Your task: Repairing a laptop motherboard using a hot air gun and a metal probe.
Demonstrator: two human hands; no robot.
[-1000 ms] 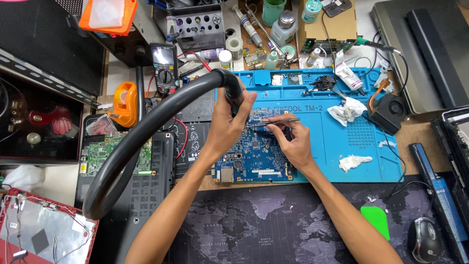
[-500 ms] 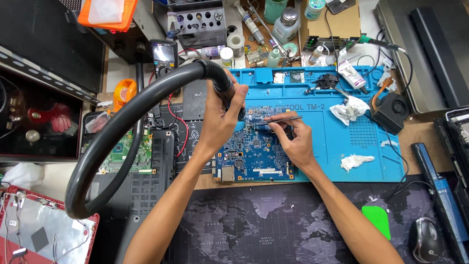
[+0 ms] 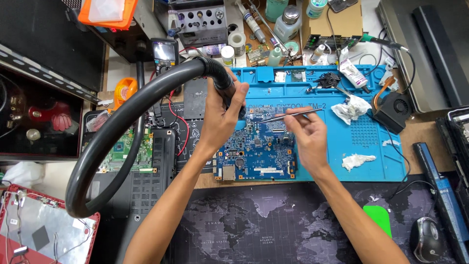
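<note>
Left hand [image 3: 222,117] gripping one black hose [image 3: 122,122], right hand [image 3: 305,132] pinching one tweezers [image 3: 288,116], one blue circuit board [image 3: 256,156].

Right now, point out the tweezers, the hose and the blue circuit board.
tweezers [image 3: 288,115], head view, middle of the metal shaft.
hose [image 3: 122,115], head view, upper curve of the black tube.
circuit board [image 3: 256,151], head view, bare centre of the blue board.

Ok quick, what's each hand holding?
Left hand: closed around the black hose.
Right hand: pinching tweezers over the blue board.
</note>
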